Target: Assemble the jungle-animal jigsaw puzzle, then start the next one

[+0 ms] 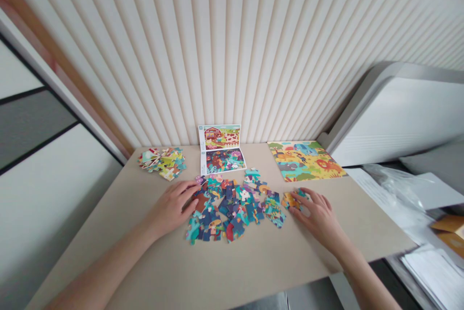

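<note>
A loose heap of jigsaw puzzle pieces, mostly dark blue, teal and purple, lies spread in the middle of the table. My left hand rests at the heap's left edge, thumb and fingers apart, the fingertips touching pieces there. To the right of the heap, my right hand curls its thumb and fingers around a small cluster of orange and teal puzzle pieces; the fingers partly cover it. Behind the heap stands a folded picture card with a farm scene above a dark, colourful scene.
A second pile of puzzle pieces, lighter in colour, sits at the back left. An assembled animal puzzle lies at the back right. The table meets a ribbed wall panel. Clear plastic wrapping and papers lie beyond its right edge.
</note>
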The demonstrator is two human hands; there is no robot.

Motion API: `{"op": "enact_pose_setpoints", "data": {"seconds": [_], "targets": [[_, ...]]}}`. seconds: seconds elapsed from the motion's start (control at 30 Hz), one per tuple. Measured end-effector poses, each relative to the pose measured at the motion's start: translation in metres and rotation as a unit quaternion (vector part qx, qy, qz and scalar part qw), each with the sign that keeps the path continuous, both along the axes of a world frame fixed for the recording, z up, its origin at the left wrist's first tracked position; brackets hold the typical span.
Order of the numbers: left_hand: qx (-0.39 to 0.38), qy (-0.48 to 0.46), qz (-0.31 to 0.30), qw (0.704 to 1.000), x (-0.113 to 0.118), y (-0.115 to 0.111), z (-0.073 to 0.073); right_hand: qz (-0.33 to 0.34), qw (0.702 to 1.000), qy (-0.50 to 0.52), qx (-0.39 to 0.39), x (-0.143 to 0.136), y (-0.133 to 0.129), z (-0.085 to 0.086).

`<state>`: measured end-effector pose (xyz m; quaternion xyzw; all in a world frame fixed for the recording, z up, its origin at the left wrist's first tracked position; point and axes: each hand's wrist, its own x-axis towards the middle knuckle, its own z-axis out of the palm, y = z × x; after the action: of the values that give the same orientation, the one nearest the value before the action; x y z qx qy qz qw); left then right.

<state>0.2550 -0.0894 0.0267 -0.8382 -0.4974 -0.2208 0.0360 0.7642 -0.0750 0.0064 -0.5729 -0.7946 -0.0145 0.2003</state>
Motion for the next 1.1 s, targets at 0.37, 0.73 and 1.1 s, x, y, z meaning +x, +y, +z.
{"op": "enact_pose_setpoints", "data": {"seconds": [0.37,0.73,1.1], "targets": [[-0.002,0.001,-0.001,1.0,-0.002,0.004,-0.011,0.069,0.997,-0.022,0.036,0.007,0.007,0.022],[0.0,-0.001,-0.004,1.0,0.002,0.004,-0.006,0.067,0.962,0.252,-0.08,-0.091,0.014,0.033],[0.009,0.002,-0.013,1.0,0.001,0.005,-0.009,0.069,0.993,0.081,-0.04,-0.009,0.01,0.011]]}}
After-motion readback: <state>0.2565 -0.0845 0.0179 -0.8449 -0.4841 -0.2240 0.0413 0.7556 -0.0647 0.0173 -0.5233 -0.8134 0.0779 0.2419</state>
